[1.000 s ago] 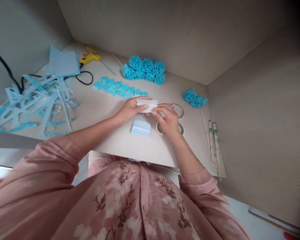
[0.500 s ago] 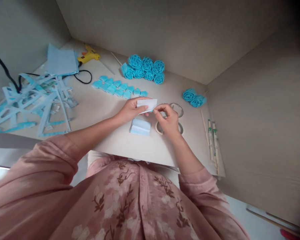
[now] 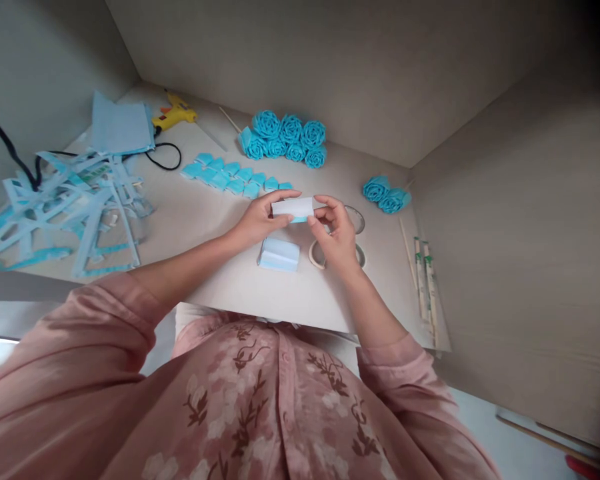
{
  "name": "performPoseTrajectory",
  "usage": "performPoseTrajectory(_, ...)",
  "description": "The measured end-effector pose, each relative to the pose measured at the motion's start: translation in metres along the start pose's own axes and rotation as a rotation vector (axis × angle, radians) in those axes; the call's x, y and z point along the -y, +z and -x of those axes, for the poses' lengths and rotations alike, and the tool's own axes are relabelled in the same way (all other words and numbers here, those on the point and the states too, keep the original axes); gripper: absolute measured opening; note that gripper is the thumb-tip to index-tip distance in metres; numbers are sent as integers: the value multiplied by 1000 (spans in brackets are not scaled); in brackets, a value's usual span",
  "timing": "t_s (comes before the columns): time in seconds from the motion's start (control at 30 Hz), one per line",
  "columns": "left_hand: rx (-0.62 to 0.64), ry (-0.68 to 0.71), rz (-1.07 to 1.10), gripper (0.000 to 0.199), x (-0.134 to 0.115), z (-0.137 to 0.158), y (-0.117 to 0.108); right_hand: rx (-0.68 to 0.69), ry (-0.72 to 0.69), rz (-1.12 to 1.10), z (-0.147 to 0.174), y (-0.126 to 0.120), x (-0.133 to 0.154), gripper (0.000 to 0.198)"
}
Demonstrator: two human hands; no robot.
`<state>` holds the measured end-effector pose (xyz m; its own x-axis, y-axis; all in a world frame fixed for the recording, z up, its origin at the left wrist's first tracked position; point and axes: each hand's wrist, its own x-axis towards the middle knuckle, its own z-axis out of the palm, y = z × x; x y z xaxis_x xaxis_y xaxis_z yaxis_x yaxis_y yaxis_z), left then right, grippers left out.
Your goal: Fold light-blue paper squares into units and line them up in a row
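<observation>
Between my hands is a small white-and-blue piece of fabric [image 3: 293, 208], its lower edge folded up to show a bright blue strip. My left hand [image 3: 261, 215] grips its left end, thumb along the lower edge. The right end is pinched by my right hand [image 3: 334, 230], with the thumb at the lower corner. Just below lies a small stack of pale blue fabric pieces [image 3: 279, 255]. Rolls of tape [image 3: 318, 255] sit partly hidden beneath my right hand. Beyond my hands are rows of folded blue petals [image 3: 225, 175].
Blue fabric roses [image 3: 291, 137] stand at the back, with two more roses [image 3: 387, 195] at the right. A yellow glue gun [image 3: 176, 113], larger blue sheets [image 3: 121, 125] and a heap of cut strips [image 3: 80, 210] occupy the left. Wrapped sticks [image 3: 425, 287] lie at the right edge.
The fabric piece's lower edge has been folded up, so a blue strip now shows along it. My right hand has shifted its fingers onto the right end.
</observation>
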<state>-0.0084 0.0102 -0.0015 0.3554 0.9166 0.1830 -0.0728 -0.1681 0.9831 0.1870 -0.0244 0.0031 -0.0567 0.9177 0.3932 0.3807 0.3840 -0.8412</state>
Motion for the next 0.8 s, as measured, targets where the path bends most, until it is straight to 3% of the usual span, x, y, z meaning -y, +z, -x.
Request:
performPoseTrajectory(0.2, 16, 24, -67, 55, -2, 1, 2, 138, 27, -46, -2, -1, -1, 72)
performPoseTrajectory(0.43, 21, 64, -56, 53, 3, 2, 4, 73, 46, 38, -1, 0, -7, 57)
performPoseTrajectory(0.67, 17, -75, 227, 73, -10, 2, 4, 1, 64, -96, -1, 1, -10, 58)
performPoseTrajectory(0.8, 111, -201, 324, 54, -13, 2, 5, -49, 59, -109, -1, 1, -9, 61)
